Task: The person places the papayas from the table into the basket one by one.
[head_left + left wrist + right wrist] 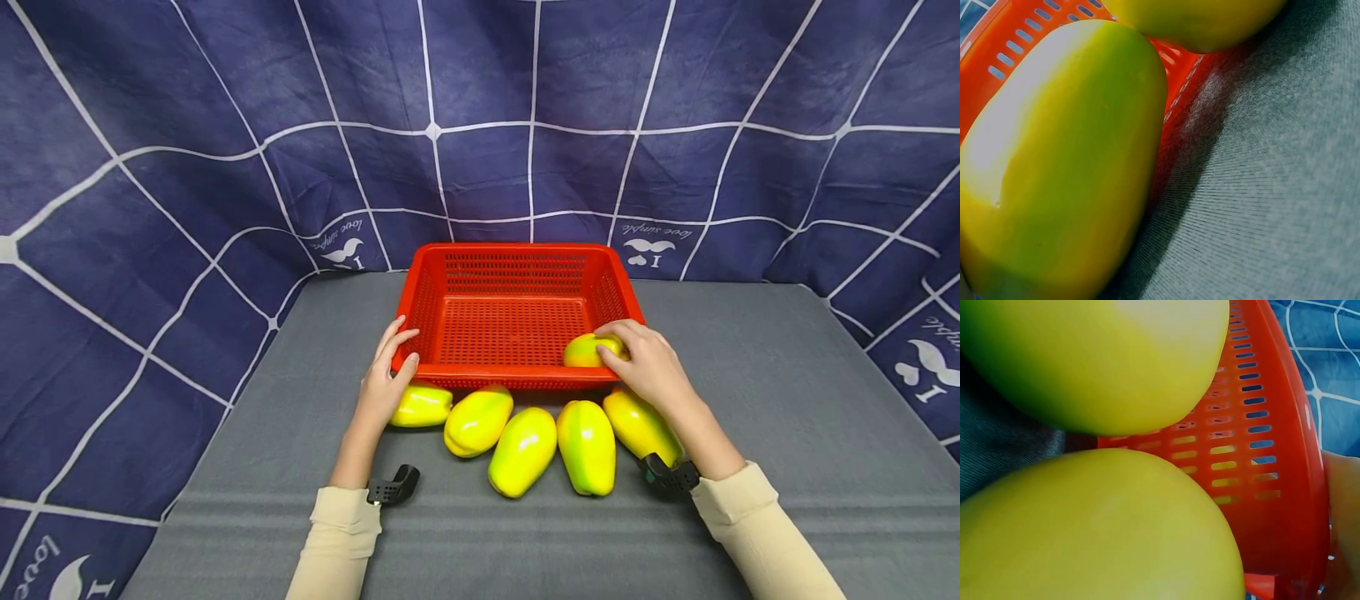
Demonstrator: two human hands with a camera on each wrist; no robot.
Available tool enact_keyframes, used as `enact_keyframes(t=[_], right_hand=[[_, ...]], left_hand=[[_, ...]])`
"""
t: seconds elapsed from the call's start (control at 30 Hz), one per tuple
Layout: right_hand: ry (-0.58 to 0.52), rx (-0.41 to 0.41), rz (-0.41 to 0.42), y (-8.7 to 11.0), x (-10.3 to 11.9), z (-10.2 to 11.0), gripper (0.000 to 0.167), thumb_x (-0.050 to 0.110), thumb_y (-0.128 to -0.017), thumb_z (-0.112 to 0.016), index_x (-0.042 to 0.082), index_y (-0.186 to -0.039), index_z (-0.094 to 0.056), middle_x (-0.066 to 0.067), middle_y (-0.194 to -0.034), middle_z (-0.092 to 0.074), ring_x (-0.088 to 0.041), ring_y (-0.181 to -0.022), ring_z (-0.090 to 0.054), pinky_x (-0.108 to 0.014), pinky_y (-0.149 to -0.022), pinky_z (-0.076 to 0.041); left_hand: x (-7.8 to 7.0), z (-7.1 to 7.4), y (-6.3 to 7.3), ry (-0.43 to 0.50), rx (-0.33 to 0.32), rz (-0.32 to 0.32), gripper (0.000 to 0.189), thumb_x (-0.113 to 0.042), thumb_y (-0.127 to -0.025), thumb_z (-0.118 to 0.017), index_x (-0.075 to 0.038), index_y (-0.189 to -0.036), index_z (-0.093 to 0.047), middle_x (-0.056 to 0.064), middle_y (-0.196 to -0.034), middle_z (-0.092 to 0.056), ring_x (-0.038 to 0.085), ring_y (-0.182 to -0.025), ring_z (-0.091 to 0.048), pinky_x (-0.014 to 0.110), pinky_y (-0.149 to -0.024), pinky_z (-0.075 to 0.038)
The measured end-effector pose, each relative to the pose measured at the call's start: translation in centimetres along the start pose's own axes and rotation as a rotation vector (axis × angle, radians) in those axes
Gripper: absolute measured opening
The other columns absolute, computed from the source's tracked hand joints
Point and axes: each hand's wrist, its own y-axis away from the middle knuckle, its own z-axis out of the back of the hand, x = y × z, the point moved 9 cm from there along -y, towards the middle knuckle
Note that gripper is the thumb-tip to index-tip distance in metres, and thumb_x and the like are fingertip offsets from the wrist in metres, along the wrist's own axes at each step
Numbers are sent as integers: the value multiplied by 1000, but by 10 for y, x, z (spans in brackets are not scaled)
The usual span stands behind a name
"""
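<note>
The right hand (651,362) grasps a yellow-green fruit (583,352) inside the red basket (517,372), at its near right corner, thumb and fingers bent round the fruit's right end. The left hand (384,383) grasps no fruit; it rests at the basket's near left corner, its fingers loosely spread over the rim. Five more fruits (523,452) lie in a curved row on the grey cloth (465,542), just outside the basket's near side; the leftmost is partly hidden by the left hand, the rightmost by the right arm. Each wrist wears a black band (393,485). A blue curtain (480,175) with white lines hangs behind.
</note>
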Motion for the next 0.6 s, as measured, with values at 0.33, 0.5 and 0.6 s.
enact_keyframes(t=[0.33, 0.5, 0.6], right_hand=[[-135, -184, -35, 35, -9, 23, 36, 13, -94, -63, 5, -129, -61, -20, -134, -59, -41, -125, -53, -64, -102, -39], [-185, -260, -59, 57, -12, 33, 38, 10, -94, -63, 4, -131, -60, -21, -136, -57, -42, -124, -52, -64, -101, -39], [-199, -302, -82, 71, -15, 36, 40, 10, -93, -64, 4, -132, -60, -18, -137, -57, -32, -127, -51, -51, -110, -39]], left_hand=[[0, 0, 0, 4, 8, 20, 40, -20, -99, -52, -9, -138, -55, 3, -164, -29, 33, -151, -28, 74, -111, -22], [1, -1, 0, 3, 11, 27, 40, -20, -99, -52, -10, -138, -55, 2, -164, -29, 33, -152, -27, 74, -111, -22], [1, 0, 1, 5, 8, 28, 40, -20, -99, -52, -10, -138, -55, 2, -164, -29, 32, -152, -28, 74, -111, -22]])
